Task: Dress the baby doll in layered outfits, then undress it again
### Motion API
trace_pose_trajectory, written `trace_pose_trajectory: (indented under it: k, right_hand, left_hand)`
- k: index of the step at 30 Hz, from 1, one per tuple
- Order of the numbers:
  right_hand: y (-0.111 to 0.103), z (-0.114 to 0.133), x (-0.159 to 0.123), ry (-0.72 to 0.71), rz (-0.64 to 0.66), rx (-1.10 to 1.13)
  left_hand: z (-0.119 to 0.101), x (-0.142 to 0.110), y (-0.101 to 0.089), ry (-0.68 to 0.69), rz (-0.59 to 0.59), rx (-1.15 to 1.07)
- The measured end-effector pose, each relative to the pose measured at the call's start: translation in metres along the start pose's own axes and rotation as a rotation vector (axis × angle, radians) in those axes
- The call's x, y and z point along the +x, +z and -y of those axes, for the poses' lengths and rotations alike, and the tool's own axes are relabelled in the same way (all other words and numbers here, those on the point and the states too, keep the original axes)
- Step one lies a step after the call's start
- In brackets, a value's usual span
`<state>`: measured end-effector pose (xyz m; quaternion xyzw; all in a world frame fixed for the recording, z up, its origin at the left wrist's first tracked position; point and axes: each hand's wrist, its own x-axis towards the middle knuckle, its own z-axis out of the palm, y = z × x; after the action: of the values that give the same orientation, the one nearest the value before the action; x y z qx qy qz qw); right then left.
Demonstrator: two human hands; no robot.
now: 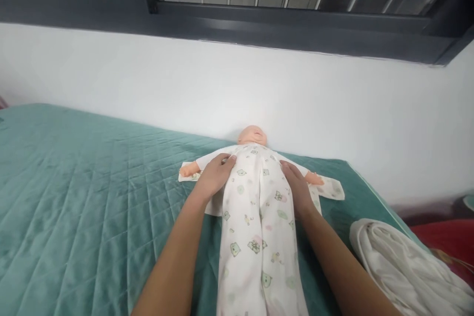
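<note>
A baby doll (252, 135) lies on its back with its head toward the wall and its arms spread in white sleeves. White baby trousers (255, 207) printed with small green animals cover it from the chest down. My left hand (217, 173) holds their upper left edge, thumb on the cloth. At the upper right edge, my right hand (296, 182) has its fingers curled against the trousers, its thumb hidden. Beneath the doll, a printed baby top (333, 188) is spread out, its sleeves showing past the doll's hands.
A green quilted cover (92, 197) lies under everything. Bundled white cloth (403, 261) rests at the right, beside something red (450, 242). Behind the doll rises a white wall (148, 79), with a dark window frame (259, 27) above.
</note>
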<state>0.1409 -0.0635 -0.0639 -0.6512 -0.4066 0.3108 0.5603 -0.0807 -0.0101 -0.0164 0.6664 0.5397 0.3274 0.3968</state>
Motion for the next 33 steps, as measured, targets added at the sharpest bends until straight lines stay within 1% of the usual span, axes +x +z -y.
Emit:
trace_pose_trajectory:
  k: [3,5,7,8,10,12,14,16,18,21,26,30,33]
  right_hand:
    - [-0.002,0.0,0.0,-0.013,0.005,-0.014]
    - [0.0,-0.002,0.001,-0.031,0.022,-0.041]
    - [0.002,-0.005,0.001,-0.057,0.035,-0.054]
    - [0.003,-0.006,0.0,-0.074,0.039,-0.063]
    - [0.003,-0.006,-0.002,-0.109,0.045,-0.091]
    - [0.001,-0.002,-0.004,-0.143,0.059,-0.132]
    - [-0.004,0.003,-0.004,-0.18,0.088,-0.203]
    - [-0.008,0.008,-0.004,-0.213,0.128,-0.286]
    - [-0.01,0.012,-0.004,-0.232,0.132,-0.335]
    - [-0.005,0.017,-0.01,-0.219,0.126,-0.315]
    - [0.007,0.024,-0.022,-0.208,0.252,-0.269]
    - [0.005,0.026,-0.023,-0.168,0.318,-0.264]
    - [0.003,0.024,-0.022,-0.196,0.345,-0.244]
  left_hand:
    - [0.001,0.005,0.009,0.019,-0.092,0.063]
    - [0.001,0.008,0.015,0.089,-0.167,0.106]
    - [0.0,0.009,0.021,0.197,-0.205,0.128]
    - [-0.002,0.009,0.023,0.253,-0.196,0.133]
    - [-0.005,0.007,0.027,0.337,-0.133,0.137]
    - [-0.008,0.005,0.029,0.369,-0.05,0.137]
    - [-0.01,0.005,0.031,0.365,0.002,0.137]
    - [-0.011,0.005,0.031,0.354,0.023,0.145]
    - [-0.012,0.006,0.031,0.335,0.041,0.165]
    - [-0.013,0.006,0.03,0.296,0.068,0.177]
    - [-0.014,0.005,0.029,0.3,0.082,0.151]
    - [-0.013,0.004,0.029,0.33,0.059,0.117]
    - [-0.013,0.003,0.03,0.322,0.042,0.094]
